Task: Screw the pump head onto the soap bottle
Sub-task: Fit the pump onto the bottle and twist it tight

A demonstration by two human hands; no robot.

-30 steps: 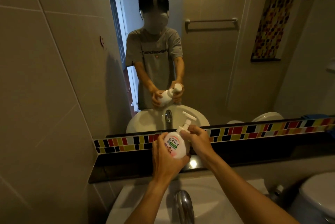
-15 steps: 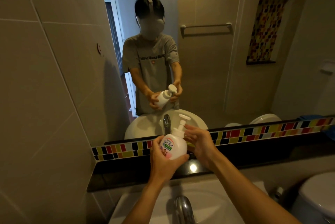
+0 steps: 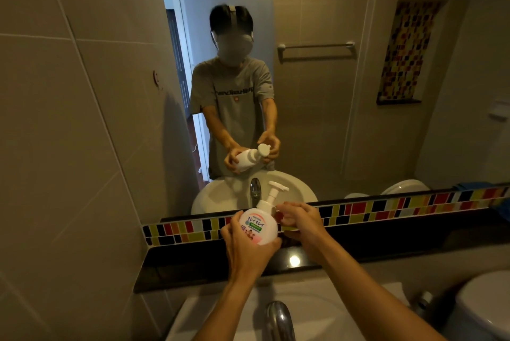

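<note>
A round white soap bottle (image 3: 258,227) with a pink and green label is held up over the sink, tilted slightly right. My left hand (image 3: 245,247) wraps around its lower body from below. The white pump head (image 3: 273,193) sits on the bottle's neck, its nozzle pointing right and away from me. My right hand (image 3: 302,223) comes in from the right, with its fingertips at the pump's collar just above the bottle's shoulder. The mirror shows the same grip from the far side.
A chrome faucet (image 3: 278,318) and a white sink (image 3: 220,310) lie below my arms. A black ledge (image 3: 386,244) with a coloured tile strip runs under the wall mirror (image 3: 317,92). A white toilet (image 3: 485,305) stands at the right. The left wall is tiled.
My right hand let go of the collar, drew back a little, then returned its fingertips to it. The bottle stayed in my left hand. The view tilted slightly downward.
</note>
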